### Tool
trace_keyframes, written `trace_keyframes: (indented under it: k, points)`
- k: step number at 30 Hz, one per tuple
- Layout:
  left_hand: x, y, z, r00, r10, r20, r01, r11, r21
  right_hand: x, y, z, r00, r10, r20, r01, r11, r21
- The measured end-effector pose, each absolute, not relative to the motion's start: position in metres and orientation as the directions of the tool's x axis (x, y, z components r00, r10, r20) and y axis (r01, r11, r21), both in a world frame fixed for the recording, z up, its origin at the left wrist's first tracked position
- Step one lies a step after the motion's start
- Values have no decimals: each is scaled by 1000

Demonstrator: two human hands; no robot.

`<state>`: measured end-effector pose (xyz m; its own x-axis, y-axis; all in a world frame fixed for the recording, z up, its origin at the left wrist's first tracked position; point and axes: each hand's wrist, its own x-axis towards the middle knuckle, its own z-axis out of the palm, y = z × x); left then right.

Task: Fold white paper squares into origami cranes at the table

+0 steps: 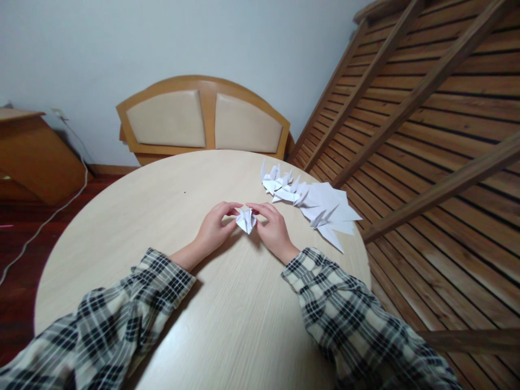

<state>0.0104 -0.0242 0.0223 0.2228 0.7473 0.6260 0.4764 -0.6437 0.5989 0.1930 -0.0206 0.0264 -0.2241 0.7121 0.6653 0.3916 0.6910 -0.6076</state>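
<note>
One small folded white paper [246, 222] is held over the pale round table [122, 233], at twelve o'clock from where the person sits, and from here I can see both hands on it. The left hand [214, 226] pinches it at its nine o'clock side between thumb and fingers; the right hand [273, 227] grips it likewise at three o'clock. Plaid sleeves [132, 317] cover both forearms down to the wrists. At two o'clock from the held paper, several pointed folded pieces [289, 190] stand in a crowded row, too overlapped for me to count; toward three o'clock lie flat white sheets [339, 206], partly under them. Beyond the table's twelve o'clock edge is a padded headboard [208, 116], and a slatted wooden panel [430, 141] leans at two o'clock.
</note>
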Motion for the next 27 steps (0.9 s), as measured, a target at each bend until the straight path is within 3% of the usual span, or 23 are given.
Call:
trace_keyframes:
  k: [27]
  points:
    - [13, -26, 24, 128, 845, 520, 404, -523, 751, 192, -22, 28, -168, 726, 667, 401, 668, -626]
